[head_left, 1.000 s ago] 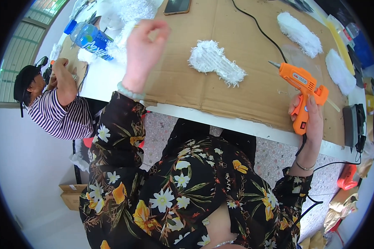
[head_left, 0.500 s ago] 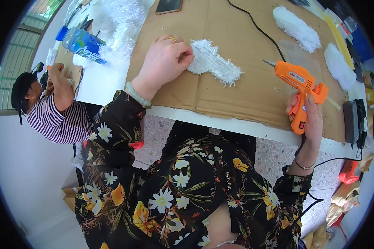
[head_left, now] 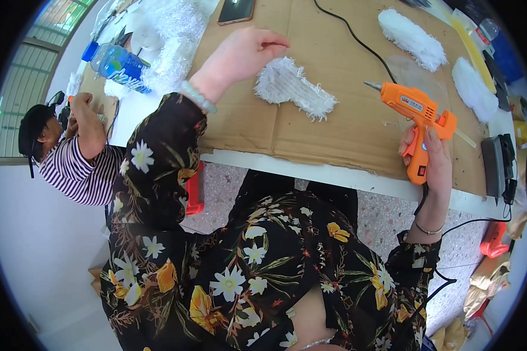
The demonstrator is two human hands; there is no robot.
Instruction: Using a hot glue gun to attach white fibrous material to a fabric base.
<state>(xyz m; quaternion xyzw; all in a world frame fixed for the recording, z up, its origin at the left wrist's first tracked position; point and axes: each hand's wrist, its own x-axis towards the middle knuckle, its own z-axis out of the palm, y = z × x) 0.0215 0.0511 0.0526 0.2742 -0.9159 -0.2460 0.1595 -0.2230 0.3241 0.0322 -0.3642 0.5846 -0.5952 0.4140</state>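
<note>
My right hand (head_left: 438,155) is wrapped round the handle of an orange hot glue gun (head_left: 413,105), whose metal nozzle points left over the cardboard. A glue stick (head_left: 465,137) sticks out of its back. Raised a little beyond a white shaggy fabric piece (head_left: 293,88) is my left hand (head_left: 253,50). Its thumb and fingers come together in a pinch, but whatever they hold, if anything, is too small to make out. The fabric piece lies on the cardboard sheet (head_left: 345,126), wide at its left end and narrower toward the right, apart from both hands.
Two white fluffy pieces, one far (head_left: 413,40) and one nearer the right edge (head_left: 474,90), lie at the right. A blue-labelled bottle (head_left: 120,67) stands left beside a white fluffy heap (head_left: 173,52). A phone (head_left: 236,10) lies at the back. Another person (head_left: 79,152) works at far left.
My left hand has let go of the fabric piece and lifted away from it, toward the far side. The glue gun in my right hand has barely shifted.
</note>
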